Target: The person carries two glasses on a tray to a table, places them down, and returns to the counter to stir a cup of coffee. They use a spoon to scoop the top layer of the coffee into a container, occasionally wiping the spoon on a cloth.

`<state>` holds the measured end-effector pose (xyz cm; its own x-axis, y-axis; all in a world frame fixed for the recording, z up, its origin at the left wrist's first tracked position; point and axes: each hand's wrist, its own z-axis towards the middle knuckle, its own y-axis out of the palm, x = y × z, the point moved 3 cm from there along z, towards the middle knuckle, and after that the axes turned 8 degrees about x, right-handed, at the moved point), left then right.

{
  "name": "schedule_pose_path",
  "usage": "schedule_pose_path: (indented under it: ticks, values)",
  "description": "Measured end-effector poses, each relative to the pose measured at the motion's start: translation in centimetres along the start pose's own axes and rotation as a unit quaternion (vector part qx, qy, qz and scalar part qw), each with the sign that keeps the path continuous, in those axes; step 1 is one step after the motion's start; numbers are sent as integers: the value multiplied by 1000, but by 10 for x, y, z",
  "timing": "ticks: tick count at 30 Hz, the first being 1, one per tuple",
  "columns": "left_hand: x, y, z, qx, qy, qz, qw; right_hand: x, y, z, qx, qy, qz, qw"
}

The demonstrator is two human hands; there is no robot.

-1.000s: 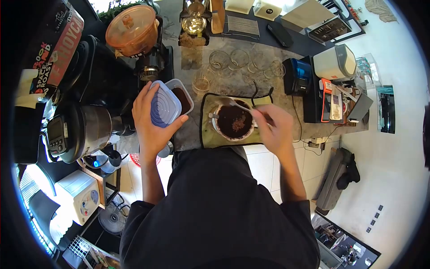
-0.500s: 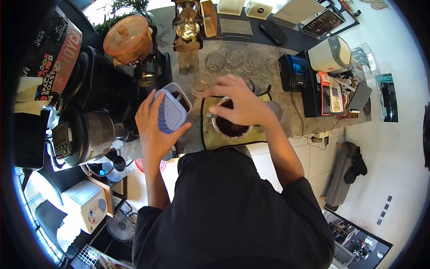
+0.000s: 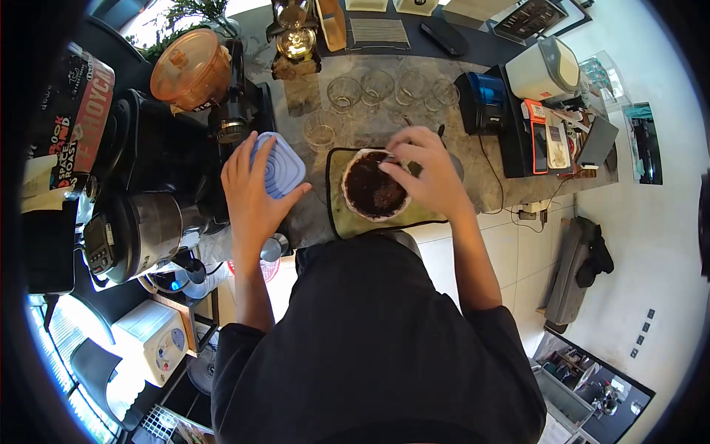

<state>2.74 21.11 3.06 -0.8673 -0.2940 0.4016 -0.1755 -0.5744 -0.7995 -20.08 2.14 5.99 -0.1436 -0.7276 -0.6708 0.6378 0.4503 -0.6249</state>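
My left hand (image 3: 255, 189) is wrapped over a square container with a blue lid (image 3: 285, 169), its fingers along the far-left edge and thumb at the near side. The lid covers the container, hiding what is inside. Over the right part of a round vessel with a pale rim, my right hand (image 3: 433, 172) is closed in a pinch. A small dark piece seems to show at its fingertips, too small to name. Dark brown grounds (image 3: 370, 185) fill the vessel, which rests on an olive cloth (image 3: 342, 222) with a black border.
Several clear glasses (image 3: 377, 85) stand beyond the cloth, one glass (image 3: 321, 129) nearer the container. At left are a black grinder-like machine (image 3: 233, 122) and a rice-cooker-like appliance (image 3: 133, 229). A blue-black printer (image 3: 484, 103) sits at right, its cable running over the counter edge.
The blue lid, earlier partly off with brown contents showing, now covers the container. My right hand has shifted right, uncovering more of the vessel, and its fingers have closed. The camera view has shifted slightly.
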Motion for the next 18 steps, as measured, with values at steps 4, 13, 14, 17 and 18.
schedule_pose_path:
  ticks: [4, 13, 14, 17, 18]
  values:
    - [-6, 2, -1, 0, -4, -14, 1000, -11, -18, -26, 28, 26, -84, 996]
    - [-5, 8, -1, 12, 51, 0, 999, -44, -22, -47, 87, -3, -70, 994]
    - [-4, 8, -1, 13, 51, 4, 999, -47, -21, -48, 88, -8, -74, 993]
    - [-5, 12, -2, 15, 47, 11, 999, -47, -14, -48, 111, -16, -47, 993]
    - [-7, 14, -3, 15, 40, 14, 999, -46, -13, -48, 114, -16, -45, 992]
